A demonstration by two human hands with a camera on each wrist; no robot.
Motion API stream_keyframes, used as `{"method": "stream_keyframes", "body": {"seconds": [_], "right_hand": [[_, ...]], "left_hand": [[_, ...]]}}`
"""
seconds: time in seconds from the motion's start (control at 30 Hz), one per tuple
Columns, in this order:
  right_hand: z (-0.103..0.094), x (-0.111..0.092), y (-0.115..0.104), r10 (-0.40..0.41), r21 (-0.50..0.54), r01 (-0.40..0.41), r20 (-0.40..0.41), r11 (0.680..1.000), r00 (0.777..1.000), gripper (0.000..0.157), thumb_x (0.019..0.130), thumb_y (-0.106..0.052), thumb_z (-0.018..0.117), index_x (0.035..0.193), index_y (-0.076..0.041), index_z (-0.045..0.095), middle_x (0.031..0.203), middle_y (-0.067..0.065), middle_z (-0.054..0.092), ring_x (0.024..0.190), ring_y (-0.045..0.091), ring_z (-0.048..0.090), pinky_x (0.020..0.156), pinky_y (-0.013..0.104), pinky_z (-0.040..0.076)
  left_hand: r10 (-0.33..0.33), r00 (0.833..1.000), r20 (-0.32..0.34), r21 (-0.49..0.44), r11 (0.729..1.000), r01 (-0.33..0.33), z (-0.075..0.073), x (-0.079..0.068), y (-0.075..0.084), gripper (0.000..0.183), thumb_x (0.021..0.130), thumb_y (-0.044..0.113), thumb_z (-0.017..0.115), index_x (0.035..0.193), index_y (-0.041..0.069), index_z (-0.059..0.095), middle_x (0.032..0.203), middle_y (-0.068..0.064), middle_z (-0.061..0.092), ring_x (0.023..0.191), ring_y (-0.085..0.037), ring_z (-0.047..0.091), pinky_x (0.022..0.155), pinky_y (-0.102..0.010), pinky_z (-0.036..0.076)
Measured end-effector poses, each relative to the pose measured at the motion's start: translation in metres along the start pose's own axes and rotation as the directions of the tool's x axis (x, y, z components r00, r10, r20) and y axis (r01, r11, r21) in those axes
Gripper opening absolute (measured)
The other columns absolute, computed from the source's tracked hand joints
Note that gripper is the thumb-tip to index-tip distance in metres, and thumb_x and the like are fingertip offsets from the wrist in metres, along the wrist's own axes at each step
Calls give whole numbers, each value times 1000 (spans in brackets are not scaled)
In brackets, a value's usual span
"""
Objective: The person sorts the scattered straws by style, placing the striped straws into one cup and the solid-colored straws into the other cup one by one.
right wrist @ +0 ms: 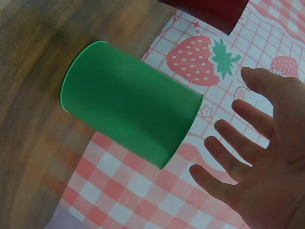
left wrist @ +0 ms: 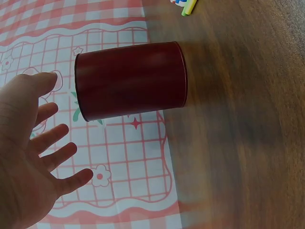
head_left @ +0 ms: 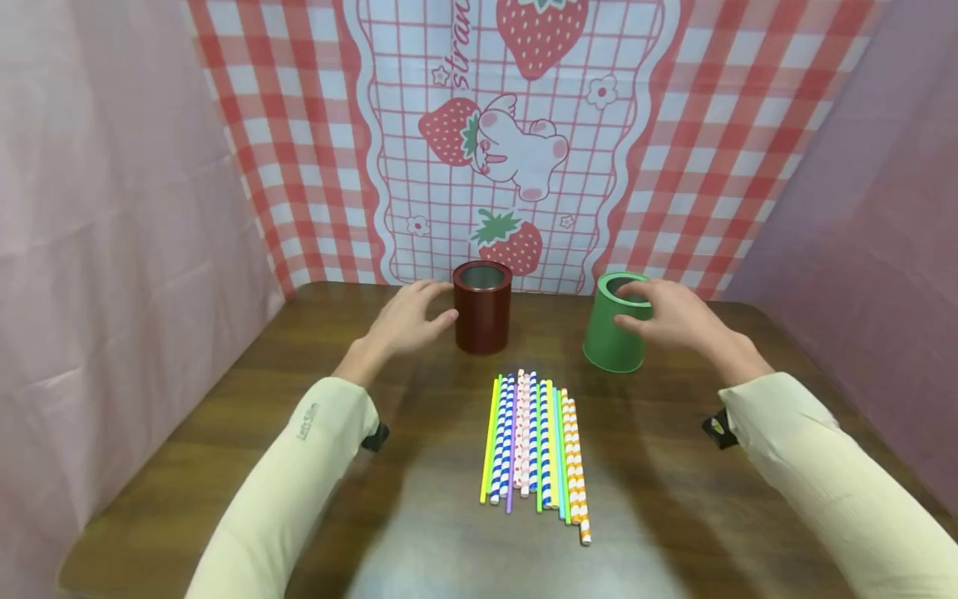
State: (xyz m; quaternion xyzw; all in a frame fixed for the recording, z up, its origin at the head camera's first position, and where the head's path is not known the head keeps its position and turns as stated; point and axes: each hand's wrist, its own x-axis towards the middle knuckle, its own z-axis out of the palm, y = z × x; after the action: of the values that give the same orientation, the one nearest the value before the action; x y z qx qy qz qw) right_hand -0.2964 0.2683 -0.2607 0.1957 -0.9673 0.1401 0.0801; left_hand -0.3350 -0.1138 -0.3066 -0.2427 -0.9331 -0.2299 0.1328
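A dark red cylindrical can (head_left: 482, 320) stands upright toward the back of the table, its round mouth facing up. Just left of its rim is my left hand (head_left: 407, 319), fingers spread and holding nothing; the left wrist view shows a gap between fingertips and the red can (left wrist: 131, 81). To the right stands a green can (head_left: 614, 333), also upright. My right hand (head_left: 669, 316) overlaps its rim in the head view, while in the right wrist view its parted fingers (right wrist: 233, 138) are apart from the green can (right wrist: 128, 102).
Several paper and plastic straws (head_left: 533, 441), striped, dotted and plain, lie side by side in front of the cans. Behind the brown wooden table (head_left: 419, 516) hangs a checkered strawberry cloth (head_left: 299, 141). Plain pinkish curtains (head_left: 112, 249) flank both sides.
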Motion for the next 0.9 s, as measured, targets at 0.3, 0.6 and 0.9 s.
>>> {"method": "stream_keyframes", "body": {"seconds": [0.3, 0.6, 0.9], "right_hand": [[-3, -4, 1, 14, 7, -14, -8, 1000, 1000, 50, 89, -27, 68, 131, -2, 56, 130, 22, 57, 120, 42, 50, 94, 59, 41], [-1, -5, 3, -1, -5, 1, -7, 1000, 1000, 46, 87, -24, 68, 125, 0, 59, 120, 22, 62, 109, 40, 58, 88, 56, 45], [1, -11, 3, 12, 8, -11, -34, 1000, 999, 44, 88, -25, 68, 124, -2, 60, 118, 21, 64, 106, 38, 59, 85, 54, 46]], "left_hand": [[-3, 1000, 17, 4, 1000, 3, -2, 3, 7, 53, 94, 38, 57, 140, 12, 49, 143, -12, 46, 133, -31, 40, 106, -51, 35], [-13, 999, 33, 16, 1000, 12, 0, 1, 8, 54, 95, 38, 56, 141, 12, 48, 146, -13, 44, 136, -32, 36, 109, -51, 32], [-33, 999, 4, -17, 999, 33, 6, 1, 11, 53, 95, 39, 55, 141, 14, 48, 144, -12, 45, 134, -30, 38, 107, -50, 34]]}}
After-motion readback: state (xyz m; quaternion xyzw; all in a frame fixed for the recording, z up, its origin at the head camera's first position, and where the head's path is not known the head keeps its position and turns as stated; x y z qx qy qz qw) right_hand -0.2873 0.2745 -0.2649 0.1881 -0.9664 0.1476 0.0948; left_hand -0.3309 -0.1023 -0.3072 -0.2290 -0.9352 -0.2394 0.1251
